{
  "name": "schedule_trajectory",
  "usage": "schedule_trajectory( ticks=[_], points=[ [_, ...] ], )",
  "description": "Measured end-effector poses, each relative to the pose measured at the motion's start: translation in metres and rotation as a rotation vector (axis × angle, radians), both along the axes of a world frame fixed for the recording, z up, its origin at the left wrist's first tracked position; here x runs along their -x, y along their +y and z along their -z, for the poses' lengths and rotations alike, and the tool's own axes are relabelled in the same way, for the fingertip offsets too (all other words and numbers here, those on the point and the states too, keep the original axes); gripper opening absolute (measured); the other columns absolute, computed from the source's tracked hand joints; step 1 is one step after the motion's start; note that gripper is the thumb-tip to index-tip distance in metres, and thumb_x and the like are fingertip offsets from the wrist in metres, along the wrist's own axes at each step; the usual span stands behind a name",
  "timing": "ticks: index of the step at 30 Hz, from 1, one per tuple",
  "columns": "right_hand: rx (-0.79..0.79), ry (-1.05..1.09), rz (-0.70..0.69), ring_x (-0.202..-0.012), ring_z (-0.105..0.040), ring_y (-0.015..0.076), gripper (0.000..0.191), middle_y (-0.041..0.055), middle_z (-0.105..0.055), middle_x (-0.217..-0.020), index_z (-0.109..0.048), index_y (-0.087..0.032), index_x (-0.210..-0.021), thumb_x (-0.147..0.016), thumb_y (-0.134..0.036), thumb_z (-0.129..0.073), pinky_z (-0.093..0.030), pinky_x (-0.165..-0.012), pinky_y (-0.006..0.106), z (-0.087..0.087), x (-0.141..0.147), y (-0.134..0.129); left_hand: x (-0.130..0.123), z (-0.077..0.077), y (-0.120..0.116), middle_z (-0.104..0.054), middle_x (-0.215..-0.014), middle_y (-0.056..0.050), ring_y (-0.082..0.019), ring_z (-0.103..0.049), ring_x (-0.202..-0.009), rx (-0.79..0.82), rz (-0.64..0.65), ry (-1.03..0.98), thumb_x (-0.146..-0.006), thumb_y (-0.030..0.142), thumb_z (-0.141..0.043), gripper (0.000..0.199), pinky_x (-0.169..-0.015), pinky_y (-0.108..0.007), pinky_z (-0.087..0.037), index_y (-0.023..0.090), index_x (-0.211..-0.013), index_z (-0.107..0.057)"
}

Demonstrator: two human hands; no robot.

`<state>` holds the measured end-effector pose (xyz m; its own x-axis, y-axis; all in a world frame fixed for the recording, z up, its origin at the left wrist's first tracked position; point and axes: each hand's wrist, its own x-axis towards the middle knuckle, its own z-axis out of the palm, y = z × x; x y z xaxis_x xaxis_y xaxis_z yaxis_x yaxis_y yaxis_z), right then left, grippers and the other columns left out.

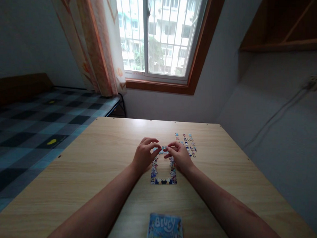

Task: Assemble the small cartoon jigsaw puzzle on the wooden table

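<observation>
A jigsaw puzzle frame lies on the table, its border pieces joined into an upright rectangle around bare wood. Over its far edge, my left hand has thumb and index finger pinched together at a small pale blue puzzle piece. From the other side my right hand pinches at the same spot, its fingertips close to the left ones. My fingers partly cover the frame's far edge and upper sides. Loose puzzle pieces lie in rough columns just beyond my right hand.
A blue "Bluey" puzzle box lies at the near side of the wooden table. A bed with a checked cover stands on the left. Behind the table are a wall, a curtain and a window.
</observation>
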<state>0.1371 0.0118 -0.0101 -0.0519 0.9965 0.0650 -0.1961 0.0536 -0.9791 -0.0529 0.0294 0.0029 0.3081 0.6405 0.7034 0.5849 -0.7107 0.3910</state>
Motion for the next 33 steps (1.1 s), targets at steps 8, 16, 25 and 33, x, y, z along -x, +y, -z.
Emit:
schedule_trajectory(
  ticks=[8,16,25,33],
  points=[
    [-0.117,-0.173,0.014,-0.070,-0.071,0.0212,0.027,0.0046,-0.074,-0.079,-0.065,-0.020,-0.085,-0.079,-0.045,-0.075,-0.058,-0.066,0.035,0.002,-0.004,0.002,0.000,-0.001,-0.001,-0.071,-0.103,-0.006,-0.023,-0.063,-0.102,0.013,-0.002,-0.017,-0.090,0.025,-0.071,0.006,-0.092,-0.041,-0.054,0.024,-0.086,-0.076],
    [-0.551,-0.764,0.111,-0.094,-0.070,0.0229,0.010,0.0054,-0.078,-0.095,-0.078,-0.024,-0.090,-0.090,-0.024,-0.068,-0.051,-0.092,0.036,-0.008,-0.020,-0.002,0.002,0.005,0.003,-0.070,-0.109,-0.006,-0.025,-0.060,-0.109,0.111,0.004,-0.003,-0.088,0.023,-0.071,0.006,-0.098,-0.044,-0.051,0.025,-0.085,-0.076],
    [-0.611,-0.855,0.057,-0.092,-0.070,0.0213,0.011,0.0029,-0.079,-0.094,-0.079,-0.025,-0.093,-0.092,-0.020,-0.069,-0.048,-0.092,0.035,-0.006,-0.019,-0.002,0.001,0.007,0.005,-0.070,-0.109,-0.006,-0.024,-0.061,-0.108,0.147,0.031,0.003,-0.087,0.021,-0.072,0.007,-0.098,-0.043,-0.051,0.024,-0.083,-0.076],
    [-0.714,-0.807,0.102,-0.088,-0.068,0.0221,0.013,0.0023,-0.079,-0.091,-0.078,-0.025,-0.097,-0.091,-0.017,-0.071,-0.048,-0.087,0.037,0.003,-0.021,0.004,0.002,0.012,0.008,-0.069,-0.110,-0.006,-0.024,-0.060,-0.108,0.147,0.035,-0.003,-0.088,0.019,-0.071,0.008,-0.098,-0.044,-0.051,0.024,-0.082,-0.075]
  ],
)
